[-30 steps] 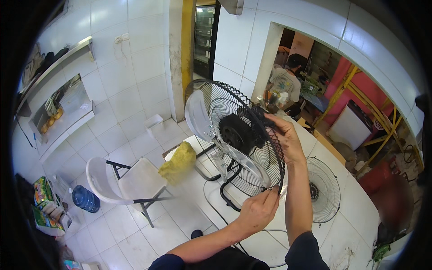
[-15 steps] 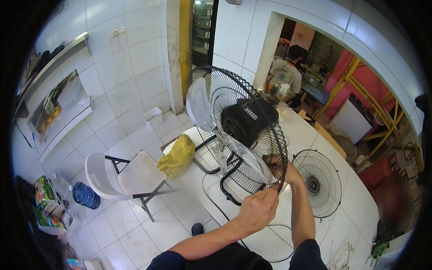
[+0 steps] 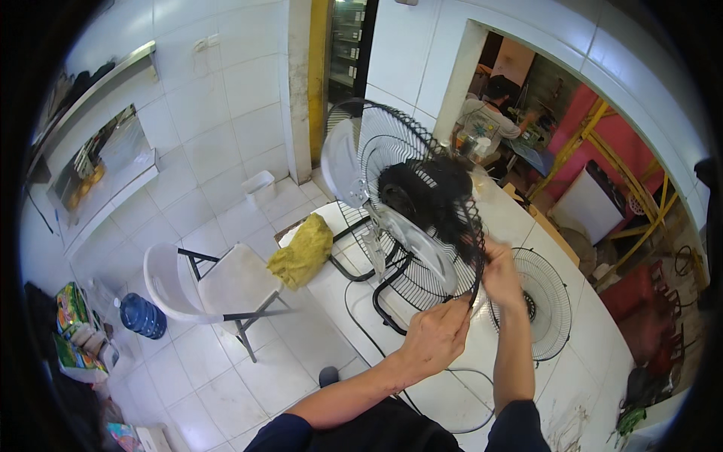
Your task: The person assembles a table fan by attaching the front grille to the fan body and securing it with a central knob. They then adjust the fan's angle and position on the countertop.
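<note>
Right hand (image 3: 501, 275) sits lower along the rim than a second ago, when it is up beside the motor; left hand (image 3: 437, 335) keeps its place at the near end of the rim. Fan (image 3: 403, 192) stands on its black tubular base (image 3: 390, 305) on the worktop (image 3: 595, 331), in front of the person, with its blades (image 3: 422, 245) uncovered. Left hand: thumb and fingers pinch the near edge of the rear guard (image 3: 422, 290). Right hand: just beyond the left, at the outer side of the rim; fingers blurred and partly behind the wire, so whether they close on it cannot be told.

Method, as judged: left hand does well to stay a firm anchor, so that the head does not swing while the right works along the edge. Light pressure suits thin wire; fingertips are best kept on the outer ring, clear of the blades.

Orientation: open, bladed side points to picture left, toward the chair (image 3: 241, 286); motor (image 3: 440, 184) lies behind, to the right. Rim appears as a tilted oval, long axis running from upper left, far off, down to lower right at the hands. Exact tilt cannot be told under lens bend.

Nearby: front guard (image 3: 553, 301) lies flat on the worktop, right of the right forearm; yellow cloth (image 3: 301, 252) lies left of the base.
</note>
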The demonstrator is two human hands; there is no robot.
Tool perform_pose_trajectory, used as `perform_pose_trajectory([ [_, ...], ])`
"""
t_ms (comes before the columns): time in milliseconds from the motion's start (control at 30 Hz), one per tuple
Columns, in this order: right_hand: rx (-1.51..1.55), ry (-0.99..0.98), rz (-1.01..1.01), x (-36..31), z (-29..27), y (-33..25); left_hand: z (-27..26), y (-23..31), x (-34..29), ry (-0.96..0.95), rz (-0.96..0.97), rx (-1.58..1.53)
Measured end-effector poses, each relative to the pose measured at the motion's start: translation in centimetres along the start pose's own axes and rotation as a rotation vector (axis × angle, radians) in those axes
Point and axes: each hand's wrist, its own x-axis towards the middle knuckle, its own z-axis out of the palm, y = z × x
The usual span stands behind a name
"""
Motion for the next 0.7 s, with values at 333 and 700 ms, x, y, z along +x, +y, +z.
perform_pose_trajectory([
  [333,0.019,0.090,0.435,-5.1,1.2,5.7,-0.9,0.1,-0.2,0.009,0.002,0.008],
  [700,0.918,0.226,0.596,0.4,3.7,7.2,-1.0,-0.7,-0.6,-0.002,0.017,-0.026],
])
